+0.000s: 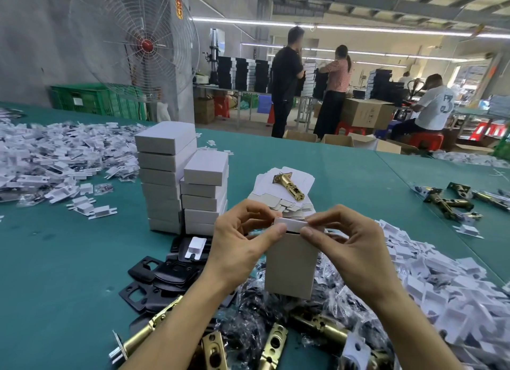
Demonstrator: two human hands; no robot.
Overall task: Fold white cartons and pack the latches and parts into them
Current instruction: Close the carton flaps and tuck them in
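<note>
A white carton (pixel 289 264) stands upright in the middle, above the parts pile. My left hand (pixel 240 242) and my right hand (pixel 345 240) pinch its top flap (pixel 291 222) from either side with thumbs and forefingers. Behind it lies a stack of flat unfolded cartons (pixel 281 201) with a brass latch (pixel 289 186) resting on top. Two stacks of folded white cartons (pixel 182 182) stand at the left. More brass latches (pixel 143 331) and black strike plates (pixel 154 275) lie near my forearms.
Bagged parts in clear plastic (pixel 265 314) and white card inserts (pixel 430 281) are heaped at the right; another heap of inserts (pixel 55 154) covers the far left of the green table (pixel 372 182). Loose latches (pixel 452 198) lie far right. A big fan (pixel 138 43) and several people stand beyond.
</note>
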